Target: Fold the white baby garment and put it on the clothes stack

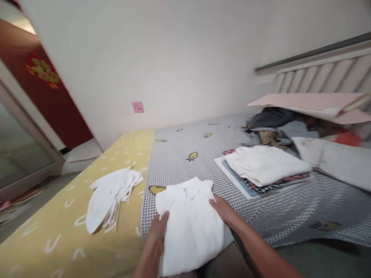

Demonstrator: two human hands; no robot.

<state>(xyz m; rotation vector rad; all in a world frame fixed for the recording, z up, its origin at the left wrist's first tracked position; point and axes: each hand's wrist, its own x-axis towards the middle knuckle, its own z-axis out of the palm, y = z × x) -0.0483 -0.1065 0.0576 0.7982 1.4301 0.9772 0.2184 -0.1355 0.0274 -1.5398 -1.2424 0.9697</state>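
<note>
A white collared shirt (193, 227), folded into a neat rectangle with its collar facing away from me, lies at the near edge of the bed. My left hand (159, 228) grips its left side, thumb on top and the other fingers hidden beneath. On the opposite side, my right hand (222, 208) holds the shirt just below the shoulder in the same way. Part of the shirt's lower end hangs over the bed edge toward me.
White items with strings (111, 195) lie on the yellow sheet (66, 227) at left. Folded clothes topped by a white garment (266, 164) are stacked on the checked sheet (179, 158). Dark clothes (269, 119) and a pink board-like sheet (307, 101) are heaped at far right.
</note>
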